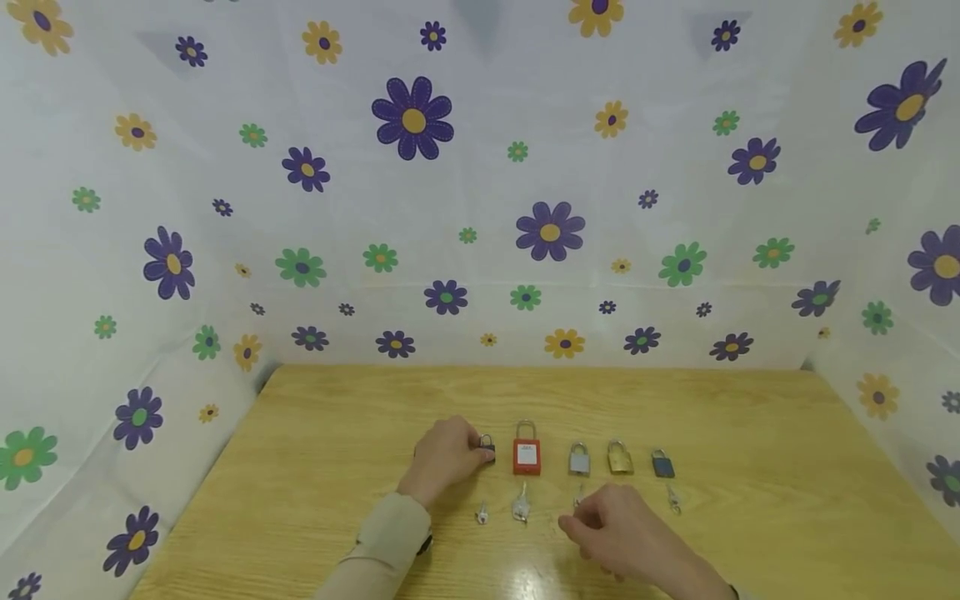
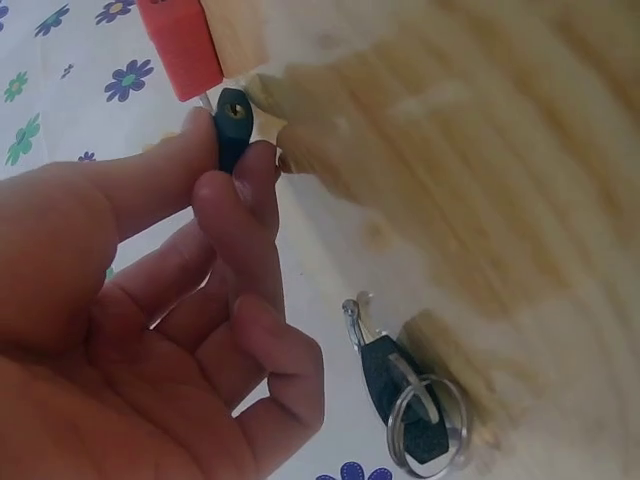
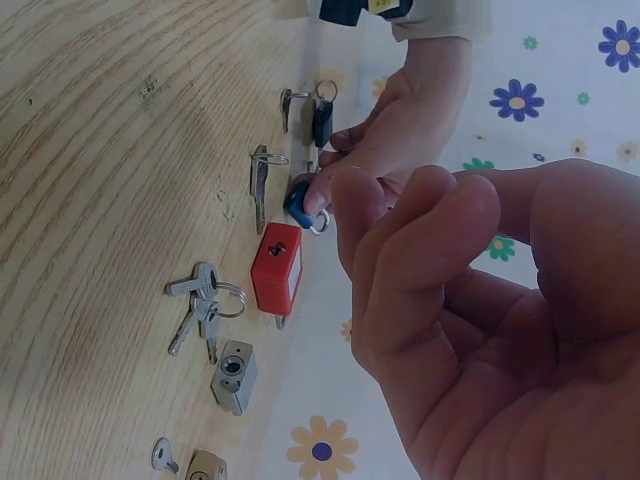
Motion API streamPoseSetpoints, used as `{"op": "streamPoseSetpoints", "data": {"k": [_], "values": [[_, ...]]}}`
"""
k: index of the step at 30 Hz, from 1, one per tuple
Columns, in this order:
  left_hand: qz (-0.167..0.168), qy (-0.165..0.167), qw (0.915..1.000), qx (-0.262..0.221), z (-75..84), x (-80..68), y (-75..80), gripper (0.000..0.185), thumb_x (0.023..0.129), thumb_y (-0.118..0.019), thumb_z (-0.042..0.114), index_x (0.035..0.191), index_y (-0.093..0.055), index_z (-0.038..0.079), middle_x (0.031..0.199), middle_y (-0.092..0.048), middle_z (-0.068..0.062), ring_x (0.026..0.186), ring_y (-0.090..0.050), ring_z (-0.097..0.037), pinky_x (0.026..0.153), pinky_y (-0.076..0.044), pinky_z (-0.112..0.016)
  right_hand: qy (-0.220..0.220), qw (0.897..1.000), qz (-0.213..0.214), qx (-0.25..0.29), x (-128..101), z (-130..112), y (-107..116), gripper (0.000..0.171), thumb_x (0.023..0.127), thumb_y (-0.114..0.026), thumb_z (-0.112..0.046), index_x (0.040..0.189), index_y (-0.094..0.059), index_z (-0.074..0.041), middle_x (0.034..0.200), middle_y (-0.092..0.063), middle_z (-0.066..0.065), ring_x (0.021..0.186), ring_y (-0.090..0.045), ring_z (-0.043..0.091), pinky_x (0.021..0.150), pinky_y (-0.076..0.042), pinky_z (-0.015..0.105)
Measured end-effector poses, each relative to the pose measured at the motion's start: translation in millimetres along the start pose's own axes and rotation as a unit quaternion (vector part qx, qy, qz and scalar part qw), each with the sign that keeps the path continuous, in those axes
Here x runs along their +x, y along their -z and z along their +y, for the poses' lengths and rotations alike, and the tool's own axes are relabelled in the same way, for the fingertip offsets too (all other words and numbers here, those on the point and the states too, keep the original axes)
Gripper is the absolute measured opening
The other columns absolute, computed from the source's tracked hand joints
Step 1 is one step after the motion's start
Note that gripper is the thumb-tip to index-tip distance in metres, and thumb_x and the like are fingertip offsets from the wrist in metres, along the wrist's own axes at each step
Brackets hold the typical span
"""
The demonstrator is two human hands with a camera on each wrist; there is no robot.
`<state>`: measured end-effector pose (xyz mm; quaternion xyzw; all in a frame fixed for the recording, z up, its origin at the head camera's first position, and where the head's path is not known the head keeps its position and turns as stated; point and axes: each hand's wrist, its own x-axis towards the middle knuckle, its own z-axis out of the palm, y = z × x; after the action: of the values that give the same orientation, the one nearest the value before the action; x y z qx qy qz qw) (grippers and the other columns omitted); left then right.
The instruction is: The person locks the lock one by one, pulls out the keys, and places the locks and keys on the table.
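Observation:
My left hand (image 1: 447, 454) pinches a small dark blue padlock (image 2: 234, 128) between thumb and fingertips, and its brass keyhole faces the left wrist camera. To its right lies a red padlock (image 1: 527, 457) with a white label, shackle pointing away. Beyond the left hand, in the left wrist view, lies another dark padlock (image 2: 385, 375) with a ring (image 2: 445, 452) at its keyhole end. Below the row of locks hovers my right hand (image 1: 618, 533), fingers loosely curled and nothing visible in them. It is nearest the small keys (image 1: 578, 498) below the silver padlock (image 1: 579, 460).
Farther right in the row are a brass padlock (image 1: 619, 458) and a dark blue padlock (image 1: 663, 464). Keys (image 1: 482, 513) lie below the left hand, more keys (image 1: 521, 505) below the red lock, others (image 1: 673, 500) at right. A flowered white curtain (image 1: 480, 183) encloses the wooden table (image 1: 337, 408).

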<state>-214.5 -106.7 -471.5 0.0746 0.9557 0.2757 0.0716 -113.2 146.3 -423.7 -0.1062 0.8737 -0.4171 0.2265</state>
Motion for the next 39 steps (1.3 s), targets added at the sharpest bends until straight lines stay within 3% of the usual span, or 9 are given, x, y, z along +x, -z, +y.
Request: {"op": "streamPoseSetpoints", "data": {"k": [8, 14, 17, 22, 25, 29, 32, 39], "values": [[0.029, -0.001, 0.9996, 0.008, 4.8, -1.8, -0.3, 0.035, 0.087, -0.082, 0.027, 0.060, -0.068, 0.011, 0.054, -0.049, 0.006, 0.052, -0.035, -0.009, 0.048, -0.026, -0.025, -0.016, 1.000, -0.004, -0.003, 1.0, 0.3, 0.8, 0.036, 0.100, -0.065, -0.031, 0.072, -0.073, -0.009, 0.058, -0.056, -0.005, 0.045, -0.044, 0.008, 0.045, -0.036, 0.022], [0.054, 0.000, 0.9982, 0.027, 11.7, -1.8, 1.9, 0.026, 0.088, -0.082, 0.027, 0.068, -0.074, 0.013, 0.059, -0.061, 0.005, 0.051, -0.040, -0.010, 0.046, -0.031, -0.027, 0.012, 1.000, 0.004, -0.007, 1.3, -0.1, 3.6, 0.037, 0.100, -0.064, -0.028, 0.069, -0.071, -0.009, 0.055, -0.052, -0.006, 0.045, -0.042, 0.007, 0.045, -0.034, 0.021], [0.057, 0.000, 0.9979, 0.033, 12.6, 0.4, 4.4, 0.028, 0.089, -0.080, 0.028, 0.067, -0.073, 0.012, 0.058, -0.060, 0.004, 0.051, -0.040, -0.011, 0.046, -0.032, -0.027, 0.019, 1.000, 0.007, -0.008, 2.0, -1.4, 6.0, 0.038, 0.100, -0.064, -0.028, 0.069, -0.070, -0.008, 0.055, -0.052, -0.007, 0.045, -0.041, 0.007, 0.044, -0.033, 0.021], [0.062, 0.008, 0.9973, 0.038, 2.6, -1.8, 20.9, 0.028, 0.097, -0.072, 0.031, 0.081, -0.075, 0.008, 0.074, -0.070, -0.001, 0.058, -0.051, -0.012, 0.051, -0.040, -0.028, -0.020, 1.000, 0.004, 0.002, 4.3, -4.2, 8.6, 0.036, 0.100, -0.064, -0.031, 0.073, -0.073, -0.009, 0.055, -0.048, -0.006, 0.051, -0.042, 0.009, 0.048, -0.034, 0.023], [0.074, 0.036, 0.9952, 0.052, -9.3, -8.9, 39.0, 0.028, 0.099, -0.068, 0.032, 0.091, -0.075, 0.006, 0.083, -0.073, -0.004, 0.061, -0.055, -0.013, 0.052, -0.044, -0.028, -0.045, 0.999, 0.005, 0.002, 5.3, -3.9, 8.8, 0.034, 0.100, -0.065, -0.032, 0.076, -0.075, -0.010, 0.057, -0.049, -0.005, 0.055, -0.044, 0.011, 0.052, -0.036, 0.025], [0.077, 0.086, 0.9911, 0.066, -22.8, -21.7, 59.0, 0.038, 0.098, -0.070, 0.032, 0.067, -0.063, 0.010, 0.057, -0.052, 0.003, 0.048, -0.038, -0.009, 0.044, -0.030, -0.023, -0.034, 0.999, 0.006, -0.010, 3.9, 0.1, 9.5, 0.035, 0.100, -0.065, -0.030, 0.074, -0.075, -0.008, 0.059, -0.055, -0.004, 0.058, -0.045, 0.012, 0.055, -0.037, 0.026], [0.064, 0.106, 0.9899, 0.069, -27.7, -28.4, 65.3, 0.051, 0.096, -0.071, 0.034, 0.057, -0.045, 0.015, 0.050, -0.031, 0.006, 0.046, -0.025, -0.008, 0.043, -0.020, -0.022, -0.017, 1.000, 0.002, -0.012, 2.8, 3.7, 11.1, 0.035, 0.100, -0.065, -0.028, 0.074, -0.074, -0.007, 0.059, -0.056, -0.004, 0.057, -0.045, 0.012, 0.054, -0.037, 0.026], [0.045, 0.122, 0.9892, 0.068, -37.0, -23.2, 48.5, 0.047, 0.092, -0.076, 0.039, 0.067, -0.046, 0.013, 0.059, -0.034, 0.004, 0.051, -0.033, -0.011, 0.046, -0.027, -0.025, -0.025, 1.000, -0.005, -0.015, 11.0, 15.1, 9.0, 0.035, 0.099, -0.067, -0.032, 0.074, -0.076, -0.010, 0.057, -0.054, -0.005, 0.056, -0.047, 0.011, 0.054, -0.037, 0.026]]}}
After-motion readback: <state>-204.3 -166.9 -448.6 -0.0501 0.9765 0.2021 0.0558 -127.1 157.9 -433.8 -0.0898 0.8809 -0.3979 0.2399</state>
